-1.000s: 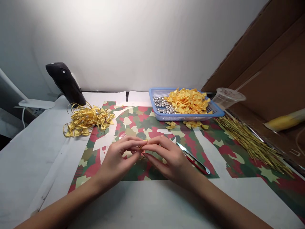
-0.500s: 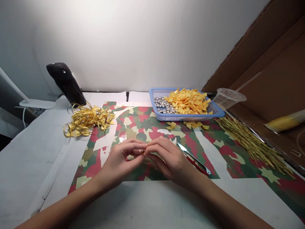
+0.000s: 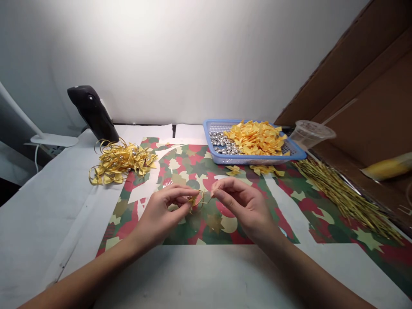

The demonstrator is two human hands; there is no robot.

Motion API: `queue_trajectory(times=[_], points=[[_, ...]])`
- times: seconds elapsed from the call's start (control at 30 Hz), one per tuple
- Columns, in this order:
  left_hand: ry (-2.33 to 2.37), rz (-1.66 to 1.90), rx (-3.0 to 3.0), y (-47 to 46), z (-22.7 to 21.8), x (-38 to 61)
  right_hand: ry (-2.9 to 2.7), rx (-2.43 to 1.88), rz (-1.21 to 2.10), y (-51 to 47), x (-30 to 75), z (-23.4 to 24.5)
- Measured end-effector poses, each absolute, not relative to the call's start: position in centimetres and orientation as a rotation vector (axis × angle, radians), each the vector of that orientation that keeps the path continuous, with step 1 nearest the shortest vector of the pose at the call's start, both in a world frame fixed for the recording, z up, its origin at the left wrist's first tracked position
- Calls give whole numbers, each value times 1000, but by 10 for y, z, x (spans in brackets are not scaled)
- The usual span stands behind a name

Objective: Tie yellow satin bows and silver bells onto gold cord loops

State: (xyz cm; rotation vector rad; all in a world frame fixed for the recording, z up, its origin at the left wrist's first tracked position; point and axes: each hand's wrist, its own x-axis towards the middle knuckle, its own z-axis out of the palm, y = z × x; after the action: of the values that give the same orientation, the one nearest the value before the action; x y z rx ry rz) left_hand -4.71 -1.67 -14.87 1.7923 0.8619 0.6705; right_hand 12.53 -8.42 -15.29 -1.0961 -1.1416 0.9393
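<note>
My left hand (image 3: 165, 211) is closed, thumb and fingers pinching a small yellow ribbon bow (image 3: 192, 201) with a looped gold cord. Fingers partly cover the bow, and a dark shiny bead seems to sit on it. To the right, my right hand (image 3: 246, 207) is closed in a pinch on the thin free end of the gold cord (image 3: 210, 199). Both hands hover over a camouflage-patterned sheet (image 3: 214, 223). Beyond the left hand lies a pile of yellow bows with gold loops (image 3: 120, 161).
A blue basket (image 3: 257, 161) holds silver bells (image 3: 222, 143) and yellow bows (image 3: 257, 137). Gold cords (image 3: 341, 197) lie at right beside a plastic cup (image 3: 310, 133) and cardboard (image 3: 370, 86). A black device (image 3: 92, 111) leans at back left. Scissors' handle (image 3: 283, 231) peeks past my right arm.
My hands have drawn apart; the right moved rightward, pulling the cord end out from the bow. The loop now shows between them. The right hand and forearm now cover most of the red-and-silver tool.
</note>
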Motion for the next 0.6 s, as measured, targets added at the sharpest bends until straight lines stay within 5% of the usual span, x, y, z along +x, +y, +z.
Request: queue_trajectory(times=[0.6], points=[[948,642,1750,-4,-155,-50,-921,-693,1325,-89,139,-148]])
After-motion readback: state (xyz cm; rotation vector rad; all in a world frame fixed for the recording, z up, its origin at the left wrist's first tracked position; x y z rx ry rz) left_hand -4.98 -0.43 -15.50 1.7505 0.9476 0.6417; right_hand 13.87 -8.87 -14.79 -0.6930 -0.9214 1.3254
